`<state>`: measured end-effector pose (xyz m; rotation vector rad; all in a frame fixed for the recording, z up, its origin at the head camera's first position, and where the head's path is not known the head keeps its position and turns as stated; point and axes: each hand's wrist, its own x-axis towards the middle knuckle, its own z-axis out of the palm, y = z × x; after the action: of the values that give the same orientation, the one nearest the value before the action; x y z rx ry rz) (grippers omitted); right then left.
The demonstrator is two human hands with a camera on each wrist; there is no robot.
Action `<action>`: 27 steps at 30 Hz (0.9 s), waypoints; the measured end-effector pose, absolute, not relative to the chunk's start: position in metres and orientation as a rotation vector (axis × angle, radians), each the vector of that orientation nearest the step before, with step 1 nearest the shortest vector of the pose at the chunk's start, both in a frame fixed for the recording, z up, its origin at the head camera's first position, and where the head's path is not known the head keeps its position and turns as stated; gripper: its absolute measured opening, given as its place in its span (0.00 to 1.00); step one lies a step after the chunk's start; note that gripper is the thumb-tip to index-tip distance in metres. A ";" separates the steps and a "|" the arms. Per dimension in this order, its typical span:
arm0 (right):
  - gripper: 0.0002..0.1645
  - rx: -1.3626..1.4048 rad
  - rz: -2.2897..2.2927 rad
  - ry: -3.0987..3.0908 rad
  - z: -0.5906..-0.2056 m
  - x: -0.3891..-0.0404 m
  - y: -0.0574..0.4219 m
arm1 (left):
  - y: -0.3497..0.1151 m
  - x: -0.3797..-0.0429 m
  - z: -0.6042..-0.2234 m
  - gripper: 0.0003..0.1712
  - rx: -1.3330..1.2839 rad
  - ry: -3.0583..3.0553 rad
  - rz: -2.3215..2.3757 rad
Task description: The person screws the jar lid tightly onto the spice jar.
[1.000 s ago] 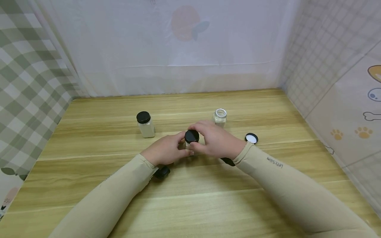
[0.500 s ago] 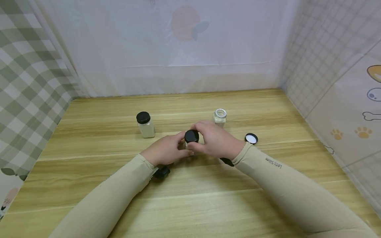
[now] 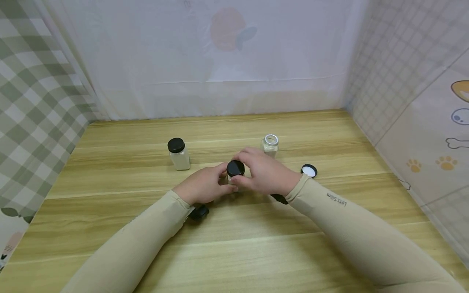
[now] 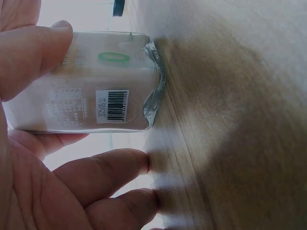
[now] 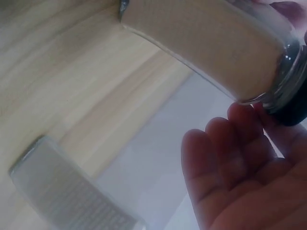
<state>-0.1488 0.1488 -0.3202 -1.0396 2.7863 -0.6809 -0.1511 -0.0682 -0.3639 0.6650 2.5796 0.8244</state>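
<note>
A clear glass jar (image 4: 81, 96) of pale powder, with a printed label and barcode, stands upright on the table between my hands. My left hand (image 3: 203, 185) grips its body, thumb on one side and fingers on the other. The black lid (image 3: 235, 167) sits on top of this jar, and my right hand (image 3: 269, 173) pinches it between thumb and fingers. In the right wrist view, the jar's powder (image 5: 206, 45) shows through the glass, and several of my right fingers extend below the lid without wrapping the body.
A second jar (image 3: 270, 145), uncapped with a silver rim, stands behind my right hand. A loose black lid (image 3: 309, 171) lies white inside up to its right. Back left stands a black-capped jar (image 3: 179, 154). Black wrist devices (image 3: 199, 213) show under both forearms.
My right thumb and fingers have shifted slightly around the lid. The left hand and the jar stay in the same place.
</note>
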 end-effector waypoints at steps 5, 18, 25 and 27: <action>0.24 -1.017 -0.672 2.791 -0.319 -0.147 0.147 | -0.068 -0.152 -0.366 0.24 0.658 2.581 0.829; 0.25 -0.980 -0.675 2.803 -0.321 -0.147 0.145 | -0.068 -0.151 -0.368 0.29 0.650 2.591 0.828; 0.25 -0.985 -0.669 2.817 -0.320 -0.146 0.145 | -0.068 -0.151 -0.367 0.29 0.657 2.584 0.835; 0.25 -0.986 -0.661 2.825 -0.321 -0.146 0.145 | -0.068 -0.151 -0.367 0.28 0.660 2.588 0.836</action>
<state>-0.1456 0.1446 -0.3208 -0.9862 2.8252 -0.6614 -0.1508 -0.0682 -0.3671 0.6598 2.5875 0.8361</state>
